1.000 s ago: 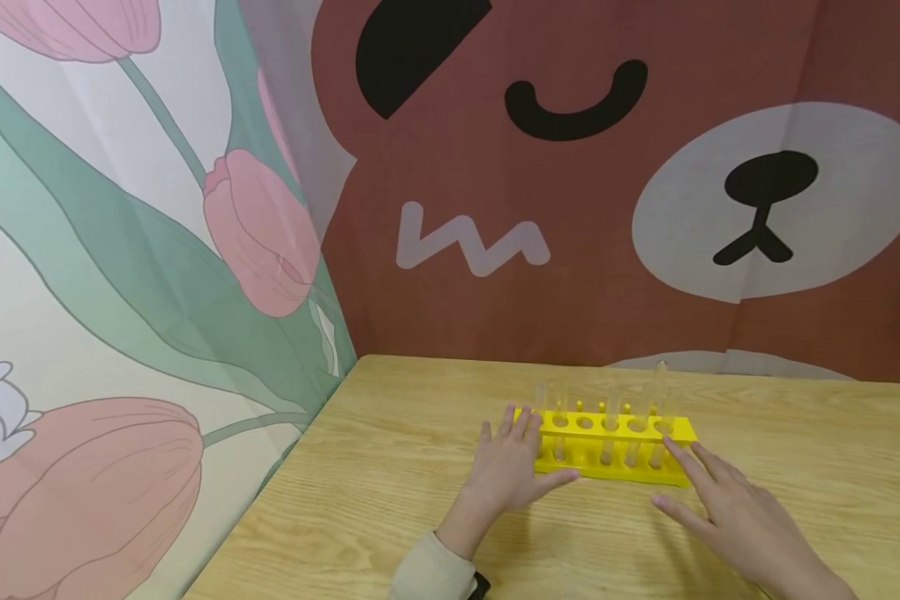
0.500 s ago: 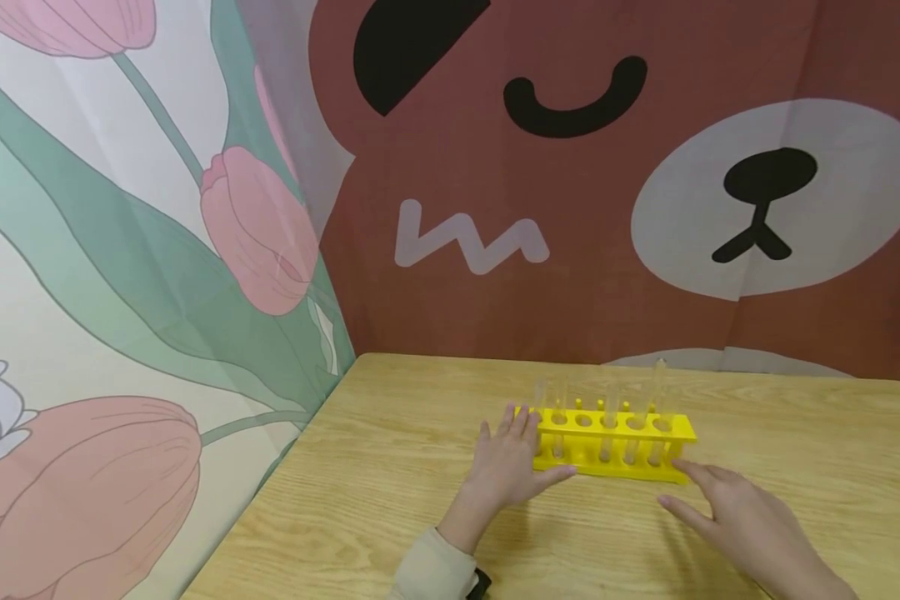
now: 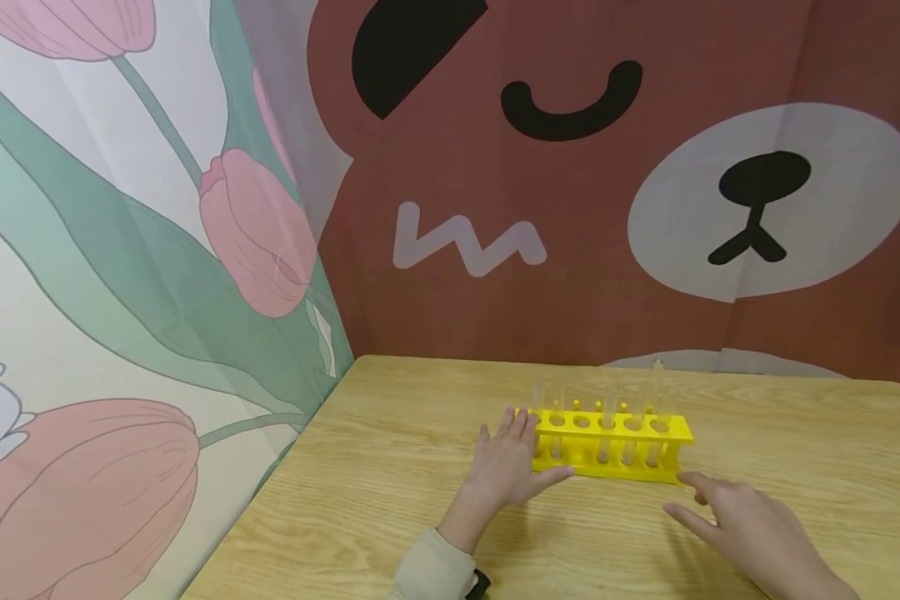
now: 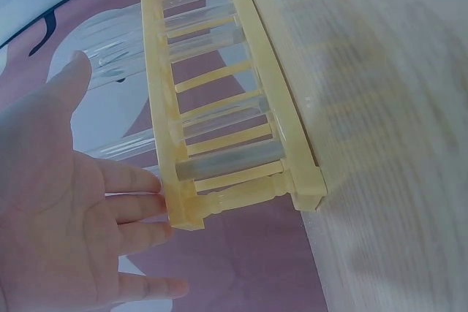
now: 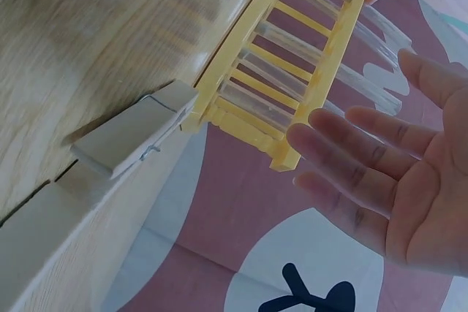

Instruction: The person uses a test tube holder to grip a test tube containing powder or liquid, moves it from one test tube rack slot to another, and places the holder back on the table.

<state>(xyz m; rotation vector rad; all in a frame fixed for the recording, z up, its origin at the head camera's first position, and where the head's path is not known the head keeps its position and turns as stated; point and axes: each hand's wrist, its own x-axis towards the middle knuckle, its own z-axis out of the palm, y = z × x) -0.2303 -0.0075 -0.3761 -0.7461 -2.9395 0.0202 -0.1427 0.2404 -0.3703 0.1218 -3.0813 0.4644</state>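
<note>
A yellow rack (image 3: 607, 475) stands on the table with several clear tubes (image 3: 607, 408) upright in its holes; the third hole from the left holds no tube. My left hand (image 3: 501, 471) rests its spread fingers against the rack's left end, thumb stretched along the front. In the left wrist view, that hand (image 4: 66, 210) has fingertips at the upper plate of the rack (image 4: 164, 107). My right hand (image 3: 753, 525) points its index finger at the rack's lower right corner, holding nothing. The right wrist view has this hand (image 5: 409, 173) with fingers apart, beside the rack (image 5: 340, 42).
A wooden table top (image 3: 345, 500) lies under the rack. Behind it hangs a cloth with a brown bear print (image 3: 450, 317), and to the left one with tulips (image 3: 262, 233). A pale wooden peg (image 5: 135, 133) shows by the table edge in the right wrist view.
My right hand's fingers have slid down from the rack's upper right end to its lower right corner, and the other fingers have drawn in. My left hand has stayed in place.
</note>
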